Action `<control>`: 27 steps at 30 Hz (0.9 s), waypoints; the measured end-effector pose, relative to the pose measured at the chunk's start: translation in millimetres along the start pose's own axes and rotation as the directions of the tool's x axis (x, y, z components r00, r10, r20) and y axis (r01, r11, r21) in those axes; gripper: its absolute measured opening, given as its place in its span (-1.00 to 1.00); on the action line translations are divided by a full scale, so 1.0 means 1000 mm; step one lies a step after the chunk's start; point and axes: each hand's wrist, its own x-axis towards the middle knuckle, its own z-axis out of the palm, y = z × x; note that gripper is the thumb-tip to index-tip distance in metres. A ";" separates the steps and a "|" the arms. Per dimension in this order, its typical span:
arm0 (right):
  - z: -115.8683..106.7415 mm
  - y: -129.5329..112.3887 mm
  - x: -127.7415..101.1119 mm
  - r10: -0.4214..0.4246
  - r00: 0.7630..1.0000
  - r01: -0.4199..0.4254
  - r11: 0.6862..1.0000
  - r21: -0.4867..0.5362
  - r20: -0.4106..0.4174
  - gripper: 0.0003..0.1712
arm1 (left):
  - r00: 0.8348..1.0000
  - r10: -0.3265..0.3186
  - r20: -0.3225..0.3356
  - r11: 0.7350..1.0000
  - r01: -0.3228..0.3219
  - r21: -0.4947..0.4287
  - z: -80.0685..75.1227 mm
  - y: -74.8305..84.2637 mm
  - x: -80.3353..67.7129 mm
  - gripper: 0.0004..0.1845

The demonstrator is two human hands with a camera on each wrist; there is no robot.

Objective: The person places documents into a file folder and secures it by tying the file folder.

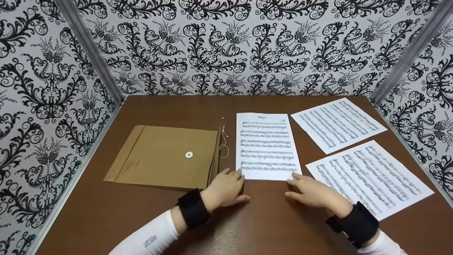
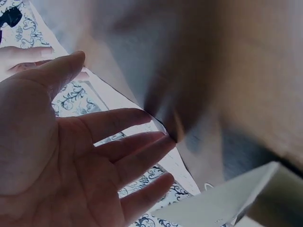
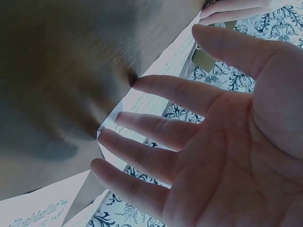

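Observation:
A printed sheet of music (image 1: 267,147) lies upright to the viewer in the middle of the table. My left hand (image 1: 226,187) touches its near left corner with extended fingertips, thumb apart. At the near right corner, the fingertips of my right hand (image 1: 309,191) rest on the sheet's edge. In the left wrist view the fingers (image 2: 137,156) are spread along the paper's edge, palm showing. The right wrist view likewise shows straight, spread fingers (image 3: 142,146) at the sheet's corner. Neither hand grips anything.
Left of the sheet lies a brown paper envelope (image 1: 170,156) with a white button (image 1: 189,154) and a loose string (image 1: 224,145). Two more music sheets lie slanted on the right, one farther back (image 1: 338,124) and one nearer (image 1: 371,177), partly under the right forearm.

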 end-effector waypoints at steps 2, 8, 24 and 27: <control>0.001 -0.001 -0.003 0.000 1.000 0.000 1.000 -0.001 0.003 -0.33 | 1.000 -0.001 -0.003 1.000 0.001 0.019 0.000 0.003 -0.004 -0.18; 0.004 -0.003 -0.010 -0.013 1.000 0.013 1.000 -0.012 -0.014 -0.33 | 1.000 0.009 -0.016 0.998 -0.008 0.055 0.000 0.009 -0.015 -0.19; 0.001 -0.011 -0.029 -0.013 0.997 0.011 1.000 0.028 0.076 -0.37 | 0.996 0.083 -0.037 0.992 -0.079 0.098 -0.003 0.018 -0.037 -0.24; 0.001 -0.012 -0.033 -0.021 0.996 0.019 1.000 0.024 0.084 -0.38 | 0.995 0.095 -0.039 0.992 -0.091 0.092 -0.003 0.020 -0.041 -0.25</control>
